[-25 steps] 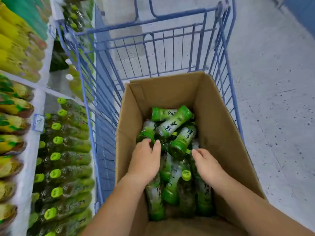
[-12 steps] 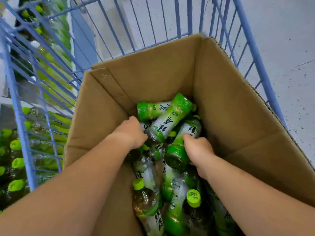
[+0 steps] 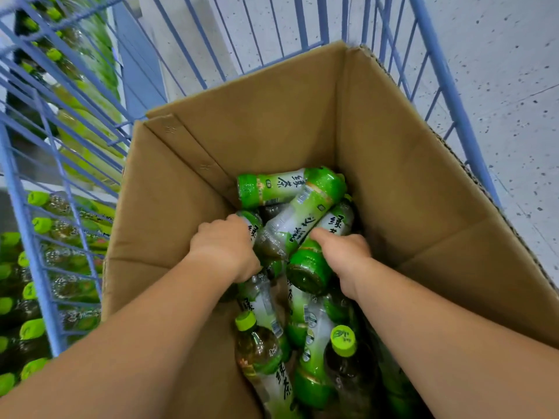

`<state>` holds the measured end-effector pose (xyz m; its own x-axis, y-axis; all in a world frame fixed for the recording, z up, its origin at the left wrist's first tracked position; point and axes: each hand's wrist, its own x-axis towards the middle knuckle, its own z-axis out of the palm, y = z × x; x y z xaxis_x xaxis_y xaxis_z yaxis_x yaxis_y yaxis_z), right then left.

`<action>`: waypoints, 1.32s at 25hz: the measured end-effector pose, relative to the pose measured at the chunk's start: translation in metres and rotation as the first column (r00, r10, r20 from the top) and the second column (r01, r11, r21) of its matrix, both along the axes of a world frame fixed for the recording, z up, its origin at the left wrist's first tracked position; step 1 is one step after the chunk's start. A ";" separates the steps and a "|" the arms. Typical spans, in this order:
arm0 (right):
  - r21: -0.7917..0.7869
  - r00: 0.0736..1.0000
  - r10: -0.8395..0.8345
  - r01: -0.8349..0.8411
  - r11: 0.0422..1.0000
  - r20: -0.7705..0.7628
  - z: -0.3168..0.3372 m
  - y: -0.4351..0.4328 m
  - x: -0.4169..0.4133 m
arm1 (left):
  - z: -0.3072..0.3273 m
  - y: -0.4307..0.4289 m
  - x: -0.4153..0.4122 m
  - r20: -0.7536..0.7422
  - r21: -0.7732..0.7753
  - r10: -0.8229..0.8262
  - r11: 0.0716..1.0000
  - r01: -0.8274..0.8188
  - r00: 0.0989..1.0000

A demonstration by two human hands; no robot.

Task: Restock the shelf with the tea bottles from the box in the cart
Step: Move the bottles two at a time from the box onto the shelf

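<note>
**Both hands in the box, one bottle each**

One cardboard box (image 3: pixel 408 176) sits in one blue wire cart (image 3: pixel 435 55). Inside it the tea bottles (image 3: pixel 308 361) lie in a loose heap. At least eight can be made out, but they overlap too much for an exact count. Only two green caps show in the box.

Two bare hands reach in. The left hand (image 3: pixel 225 249) has its fingers curled down over the left-hand bottle (image 3: pixel 253 226) by the box's left wall. So little of that bottle shows that its direction cannot be told. The right hand (image 3: pixel 344 255) is clamped on the right-hand bottle (image 3: pixel 307 272), thumb laid along the top. Its long axis runs from far right to near left, with the dark round base towards the camera.

At the far end, one crosswise bottle (image 3: pixel 272 189) lies left to right with its base to the left. One diagonal bottle (image 3: pixel 302 216) rests on it, base up at the far right and neck down between the hands.

Nearer the camera, the capped bottle (image 3: pixel 260 352) points its cap away. The upright bottle (image 3: pixel 343 343) aims its cap up at the camera.

Through the cart's left bars, shelved bottles (image 3: pixel 40 225) show rows of green caps.
</note>
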<state>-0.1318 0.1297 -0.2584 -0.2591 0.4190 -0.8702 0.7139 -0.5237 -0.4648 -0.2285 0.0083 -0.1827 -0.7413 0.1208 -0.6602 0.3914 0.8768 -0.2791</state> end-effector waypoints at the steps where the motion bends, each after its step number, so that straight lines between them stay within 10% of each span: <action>1: -0.005 1.000 -0.009 0.009 1.000 -0.008 0.001 0.000 0.000 | 0.007 -0.004 0.010 -0.031 0.007 -0.020 1.000 0.020 0.999; 12: 0.176 0.979 0.197 -0.203 0.963 0.051 0.035 0.001 0.020 | 0.026 -0.021 0.085 0.178 0.287 0.524 0.782 -0.554 0.833; 20: 0.175 0.945 0.315 -0.296 0.939 -0.088 0.070 0.010 0.044 | 0.039 -0.030 0.124 0.636 0.394 0.701 0.064 -0.917 0.322; 25: 0.116 0.887 0.414 -0.398 0.910 -0.203 0.098 0.012 0.055 | 0.061 -0.038 0.146 0.674 0.539 0.643 -0.093 -0.837 0.363; 33: 0.250 0.787 0.578 -0.528 0.812 -0.214 0.147 0.006 0.086 | 0.099 -0.061 0.161 0.532 0.726 0.690 -0.072 -0.684 0.491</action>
<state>-0.0455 0.1359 -0.1116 -0.7021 0.2632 -0.6616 0.6908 0.0264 -0.7226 -0.0675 -0.0524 -0.0834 -0.8027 -0.0445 -0.5948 -0.5581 0.4079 0.7226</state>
